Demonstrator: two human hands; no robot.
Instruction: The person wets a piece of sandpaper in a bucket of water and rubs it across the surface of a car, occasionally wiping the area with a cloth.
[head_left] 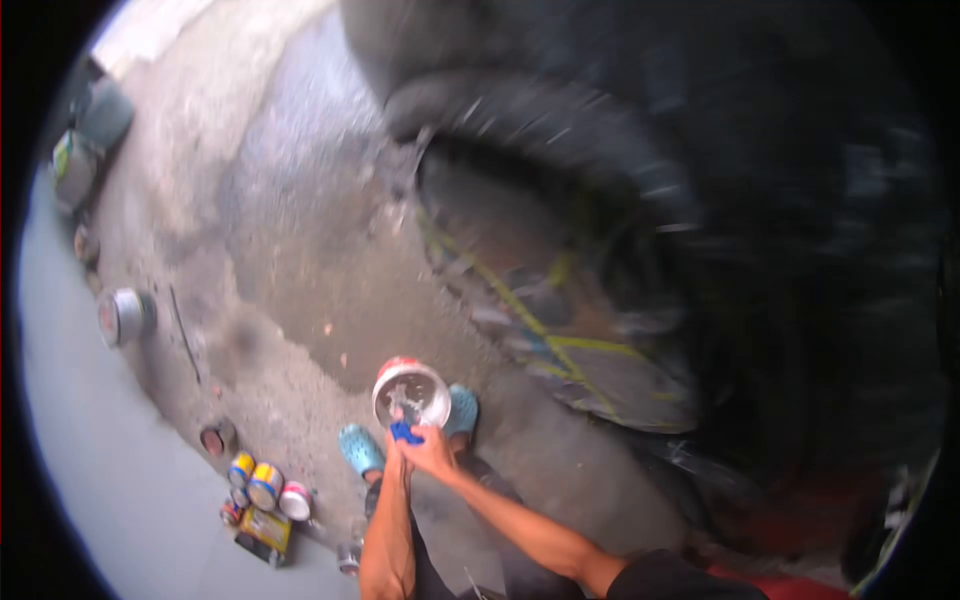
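A small blue object (406,433), perhaps a cloth or sponge, is held between my two hands at the near rim of a white and red bucket (441,401). My left hand (397,452) has its fingers closed at the blue object's left side. From the right, my right hand (430,450) grips the same object, its fingers bent round it. Murky liquid with pale matter on it shows inside the bucket. The bucket stands on the floor by my feet, which wear light blue clogs (359,450).
Several paint cans (265,486) and a yellow tin (265,532) stand at lower left. Another can (124,317) is by the left wall (70,400), near a thin rod (184,335). A dark, blurred vehicle wheel area (560,270) fills the right, with yellow tape lines.
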